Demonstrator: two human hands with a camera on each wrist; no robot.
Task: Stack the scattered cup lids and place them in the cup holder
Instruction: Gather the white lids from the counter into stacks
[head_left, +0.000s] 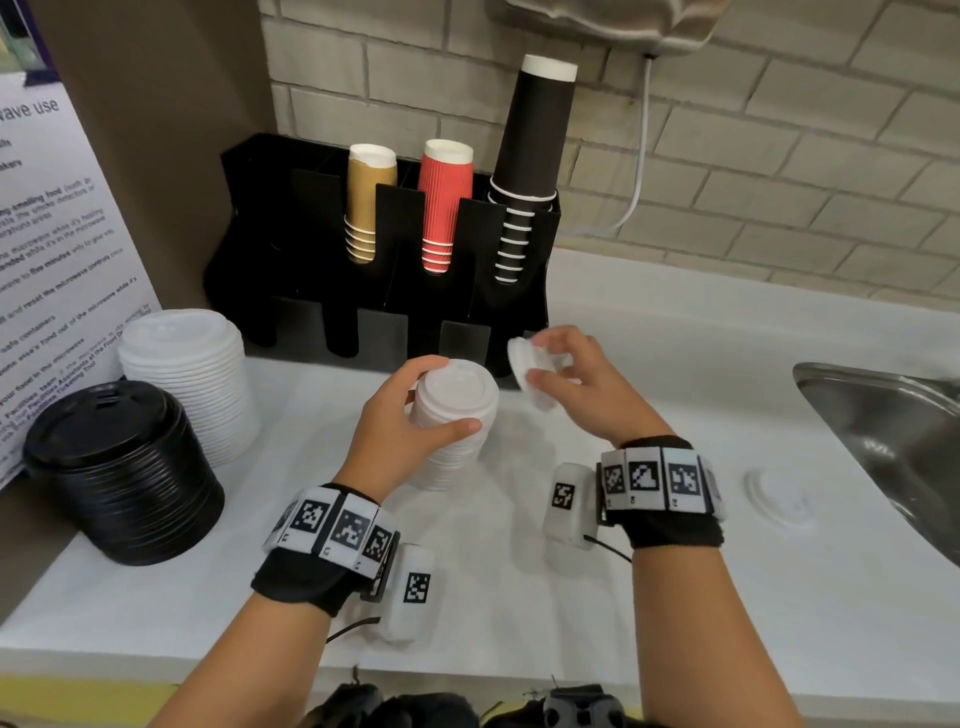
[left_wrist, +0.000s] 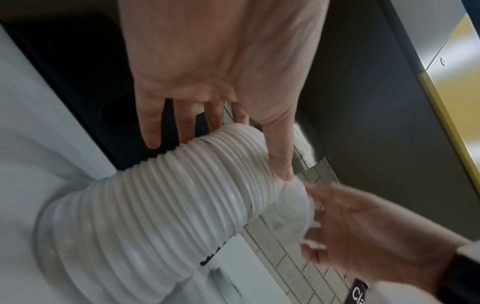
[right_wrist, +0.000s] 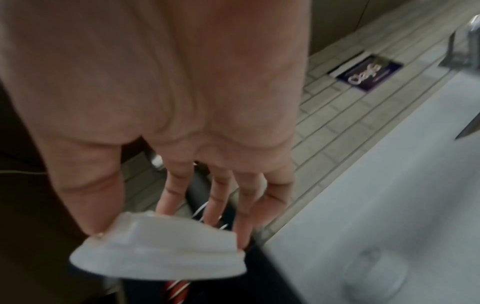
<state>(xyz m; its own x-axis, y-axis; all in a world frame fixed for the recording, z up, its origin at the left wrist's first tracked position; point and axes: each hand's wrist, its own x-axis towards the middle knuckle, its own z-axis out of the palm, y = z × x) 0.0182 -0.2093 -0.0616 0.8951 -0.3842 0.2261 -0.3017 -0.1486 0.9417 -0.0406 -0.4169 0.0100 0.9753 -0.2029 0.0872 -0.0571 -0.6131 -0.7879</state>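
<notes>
From the head view, the left hand (head_left: 410, 415) grips a stack of white lids (head_left: 452, 426) standing on the white counter (head_left: 519, 597) before the black cup holder (head_left: 291, 249). The right hand (head_left: 587, 384) pinches a single white lid (head_left: 530, 371) beside the stack's top.

In the left wrist view, thumb and fingers (left_wrist: 152, 125) curl around the ribbed stack.

In the right wrist view, thumb and fingertips hold the tilted lid at its edges.

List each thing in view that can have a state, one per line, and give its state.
left hand: grips small white lid stack
small white lid stack: upright on counter
right hand: pinches loose white lid
loose white lid: tilted, in the air
lone lid: flat on counter by sink
cup holder: front slots empty
</notes>
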